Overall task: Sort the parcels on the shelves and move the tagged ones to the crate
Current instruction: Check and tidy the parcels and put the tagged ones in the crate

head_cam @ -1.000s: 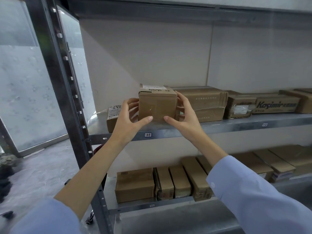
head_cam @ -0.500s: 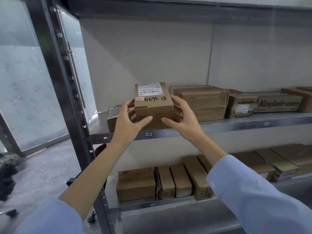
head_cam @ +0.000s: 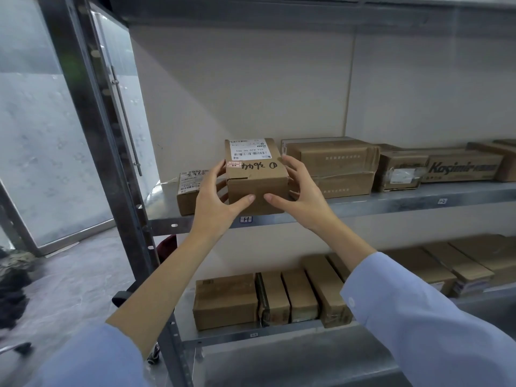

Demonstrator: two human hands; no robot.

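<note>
Bare left hand [head_cam: 215, 202] and right hand [head_cam: 304, 199], pale blue shirt [head_cam: 452, 347].
From where I stand the shirt is a light, slightly greyish blue, smooth cloth with soft folds. The left sleeve [head_cam: 92, 358] stops near the elbow in a loose, rounded edge, so most of the left forearm [head_cam: 156, 280] is uncovered. The right sleeve [head_cam: 405, 308] comes further down toward the wrist and ends in a flat cuff [head_cam: 363, 283] with one small pale button [head_cam: 351, 302] near its edge. It looks wide and full toward the shoulder. Both hands are bare to the fingertips.

Metal shelf [head_cam: 391, 201]: cardboard boxes [head_cam: 332, 160] in row.
</note>
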